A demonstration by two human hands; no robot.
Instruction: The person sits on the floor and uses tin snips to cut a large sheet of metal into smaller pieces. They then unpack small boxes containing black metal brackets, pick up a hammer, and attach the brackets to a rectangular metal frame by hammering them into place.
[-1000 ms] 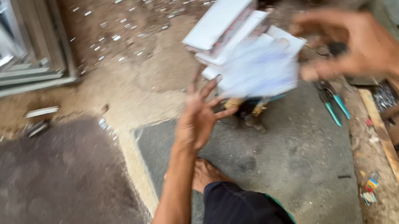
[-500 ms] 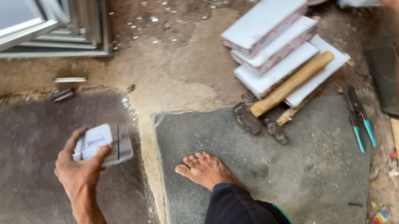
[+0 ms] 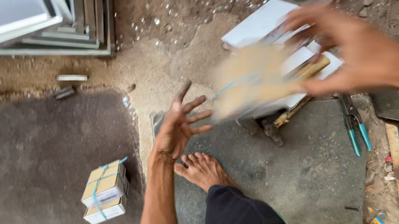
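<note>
Blurred tan bundle between spread hands, left, right

bare mat left, white boxes, pliers right

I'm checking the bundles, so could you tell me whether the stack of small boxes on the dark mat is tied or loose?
Tied: the stack of small boxes has blue string wrapped around it, crossing on top.
</note>
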